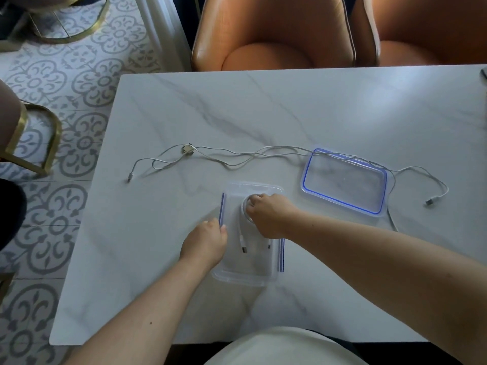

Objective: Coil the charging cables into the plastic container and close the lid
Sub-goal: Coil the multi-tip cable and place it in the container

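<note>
A clear plastic container [245,275] with blue side clips stands on the white marble table in front of me. My right hand [268,216] is inside it, fingers closed on a coiled white cable [243,206] whose USB plug end lies on the container floor. My left hand [207,242] grips the container's left rim. The clear lid [345,180] with a blue seal lies flat to the right. Long white cables [237,154] trail loose across the table behind, one running over the lid's far edge to a plug at the right.
The marble table [290,106] has its left edge near the loose cable's plug [130,177]. Two orange leather chairs [274,35] stand at the far side. Patterned floor tiles and gold-framed stools lie to the left. A dark object shows at the table's far right edge.
</note>
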